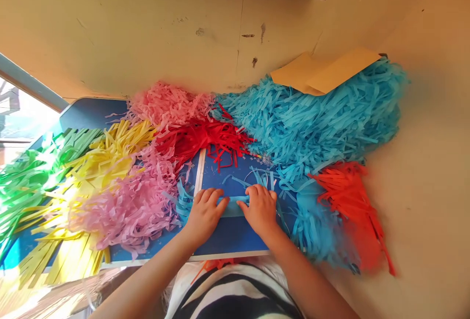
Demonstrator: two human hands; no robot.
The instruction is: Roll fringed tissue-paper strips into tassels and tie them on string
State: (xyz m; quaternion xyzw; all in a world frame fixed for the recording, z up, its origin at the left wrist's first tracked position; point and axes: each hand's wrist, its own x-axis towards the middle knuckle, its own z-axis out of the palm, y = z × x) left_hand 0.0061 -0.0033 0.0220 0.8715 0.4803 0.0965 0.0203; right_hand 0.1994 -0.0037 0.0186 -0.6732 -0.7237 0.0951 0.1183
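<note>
A blue fringed tissue-paper piece [235,207] lies across the blue table [235,238] in front of me. My left hand [206,211] grips its left part, fingers curled over the far edge and thumb pointing inward. Its right part is under my right hand [261,207], whose fingers are bent and pressed on the paper. Between the two thumbs the middle looks like a flat, partly rolled band. Loose blue fringe [184,200] spreads out left of my left hand, and more strands stick out beyond my right hand. My palms hide the paper beneath them.
Large blue fringe heaps [323,123] with a tan paper sheet [323,74] on top fill the back right. Red fringe [205,137] lies beyond my hands; pink [139,206], yellow [110,162] and green [47,172] piles lie left. Orange-red fringe [348,191] hangs right. A wall [165,30] stands behind.
</note>
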